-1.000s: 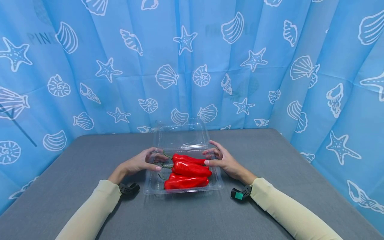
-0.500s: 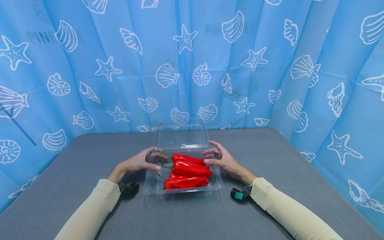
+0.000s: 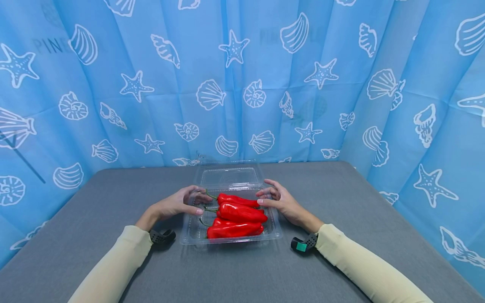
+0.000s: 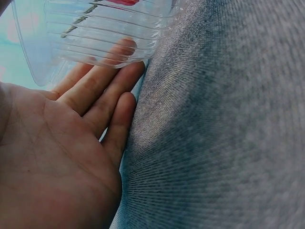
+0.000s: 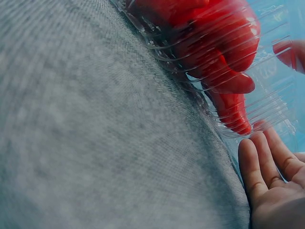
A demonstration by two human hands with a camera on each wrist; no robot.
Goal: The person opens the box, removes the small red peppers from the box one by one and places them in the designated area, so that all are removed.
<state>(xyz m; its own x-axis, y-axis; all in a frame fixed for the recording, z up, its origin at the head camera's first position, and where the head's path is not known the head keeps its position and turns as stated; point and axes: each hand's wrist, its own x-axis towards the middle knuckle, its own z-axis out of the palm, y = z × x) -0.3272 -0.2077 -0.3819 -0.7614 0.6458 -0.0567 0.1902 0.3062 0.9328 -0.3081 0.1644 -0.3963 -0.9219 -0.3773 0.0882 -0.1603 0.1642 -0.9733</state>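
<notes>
A hinged clear plastic container (image 3: 278,234) sits on the table, its lid (image 3: 229,174) folded back toward the curtain. Several glossy red peppers (image 3: 241,213) lie inside it, green stems to the left. My left hand (image 3: 175,205) is at the left wall, thumb over the rim; in the left wrist view its loosely extended fingers (image 4: 102,100) reach along the outside of the ribbed wall. At the right wall is my right hand (image 3: 284,205), thumb over the rim beside the pepper tips. Its fingertips (image 5: 247,151) are right at the outer wall in the right wrist view.
A grey cloth-covered table (image 3: 242,277) carries the container. Behind and to the right hangs a blue curtain (image 3: 250,54) with white shells and starfish. Dark wrist bands (image 3: 163,237) sit at the cuffs of both light yellow sleeves (image 3: 117,269).
The raised lid has tipped further back and lower, away from me. Both hands and the peppers stay practically in place.
</notes>
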